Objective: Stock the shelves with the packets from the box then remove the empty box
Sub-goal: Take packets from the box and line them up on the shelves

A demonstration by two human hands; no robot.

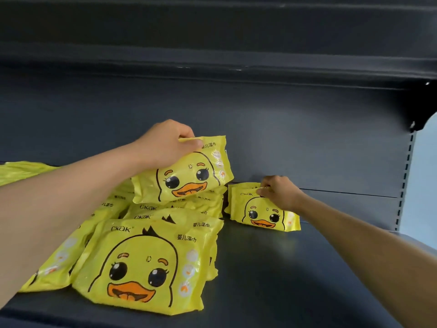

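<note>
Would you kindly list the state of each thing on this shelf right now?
Left hand: grips the raised packet's top edge.
Raised packet: tilted, atop the pile.
Right hand: pinches the standing packet's top.
Standing packet: upright, near the back panel.
Front packet: leaning, face forward.
Shelf: partly stocked.

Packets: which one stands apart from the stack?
The packet under the right hand, upright at the shelf back. The left hand holds another over the stack.
</note>
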